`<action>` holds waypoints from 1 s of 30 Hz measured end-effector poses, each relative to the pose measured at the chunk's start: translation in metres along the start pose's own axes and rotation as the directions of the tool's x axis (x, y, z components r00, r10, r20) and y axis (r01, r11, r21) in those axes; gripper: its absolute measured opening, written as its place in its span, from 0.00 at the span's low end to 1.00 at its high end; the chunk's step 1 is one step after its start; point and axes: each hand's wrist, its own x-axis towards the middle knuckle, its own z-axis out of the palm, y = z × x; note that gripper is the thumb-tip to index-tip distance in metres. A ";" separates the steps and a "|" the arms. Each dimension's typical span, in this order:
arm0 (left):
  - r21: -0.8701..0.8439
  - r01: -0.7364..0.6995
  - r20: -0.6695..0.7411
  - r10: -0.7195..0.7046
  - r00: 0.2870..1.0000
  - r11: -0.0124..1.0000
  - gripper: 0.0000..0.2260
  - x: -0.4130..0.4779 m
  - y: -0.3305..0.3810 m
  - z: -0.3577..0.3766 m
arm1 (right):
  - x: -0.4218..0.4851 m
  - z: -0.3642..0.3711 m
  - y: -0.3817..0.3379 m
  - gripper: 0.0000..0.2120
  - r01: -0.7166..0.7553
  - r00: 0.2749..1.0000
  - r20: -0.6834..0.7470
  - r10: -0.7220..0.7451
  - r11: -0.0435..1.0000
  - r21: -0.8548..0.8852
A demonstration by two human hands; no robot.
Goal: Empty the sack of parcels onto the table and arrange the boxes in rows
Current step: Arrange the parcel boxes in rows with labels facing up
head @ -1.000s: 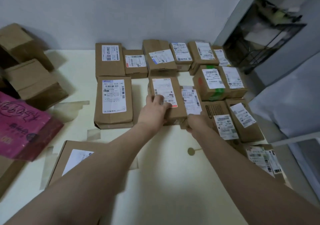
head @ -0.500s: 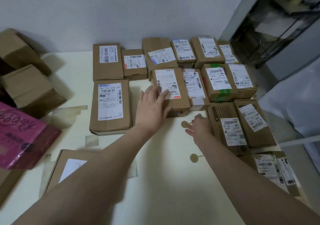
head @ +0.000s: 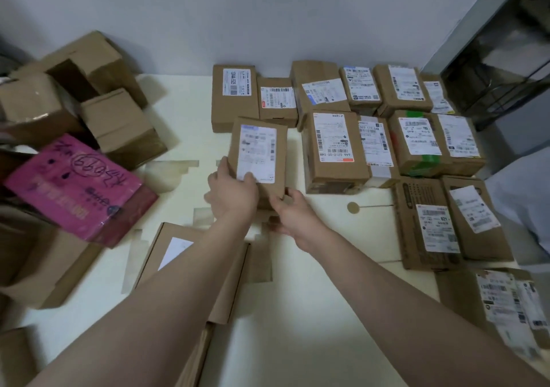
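Observation:
Brown cardboard parcels with white labels lie in rows on the cream table (head: 312, 312), filling its back and right side. A long labelled box (head: 259, 154) is tilted up off the table at the left end of the second row. My left hand (head: 232, 193) grips its near left corner, and my right hand (head: 293, 211) holds its near right end from below. Right of it lies a larger labelled box (head: 333, 148) in the same row. The sack is not in view.
A pink plastic parcel (head: 77, 187) and several plain brown boxes (head: 119, 124) are piled at the left. A flat brown box (head: 190, 255) lies under my left forearm. Tape scraps lie on the table. A dark metal rack (head: 500, 59) stands at the back right.
Both hands left the middle boxes of the second row and moved left. They took hold of the long labelled box and lifted its near end; it lay flat before.

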 end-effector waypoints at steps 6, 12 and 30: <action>-0.271 -0.161 0.208 0.221 0.953 0.949 0.24 -0.016 0.009 -0.001 | 0.000 -0.018 -0.003 0.17 0.152 0.974 -0.199 -0.108 0.963 0.221; 0.251 -0.107 0.032 0.103 0.994 0.962 0.29 -0.015 -0.045 -0.055 | -0.044 -0.005 0.015 0.25 -0.072 0.997 -0.037 0.069 0.993 -0.094; 0.140 0.179 0.376 -0.219 0.900 0.974 0.29 -0.079 -0.084 -0.074 | -0.101 -0.026 0.079 0.37 -0.070 0.941 -0.278 -0.195 0.690 -0.721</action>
